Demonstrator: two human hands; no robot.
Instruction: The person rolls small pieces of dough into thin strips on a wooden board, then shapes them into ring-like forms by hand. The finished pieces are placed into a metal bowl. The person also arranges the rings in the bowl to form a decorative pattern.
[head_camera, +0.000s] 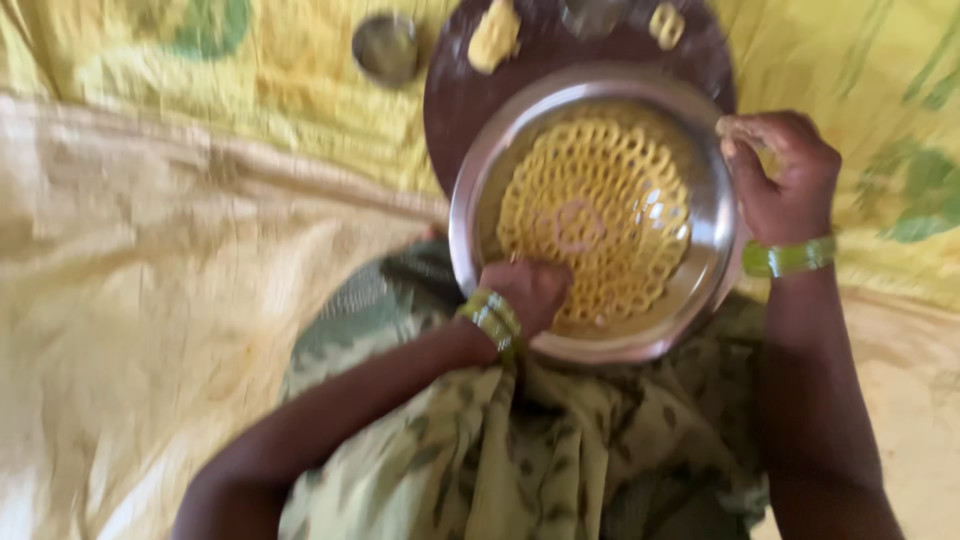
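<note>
Yellow cloth underlies the steel plate (480, 190), pinched by both the right hand (785, 180) and left hand (525, 295); tilting could slide the lattice snack (595, 210) off.

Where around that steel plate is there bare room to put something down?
The pale cloth left of the steel plate lies open. It is crowded above: the dark round board carries dough pieces, with a small metal cup beside it. Both hands hold the plate.

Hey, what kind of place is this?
Probably a home floor workspace for making snacks: a steel plate of yellow latticed dough, a dark round board, and cloth sheets spread underneath.
</note>
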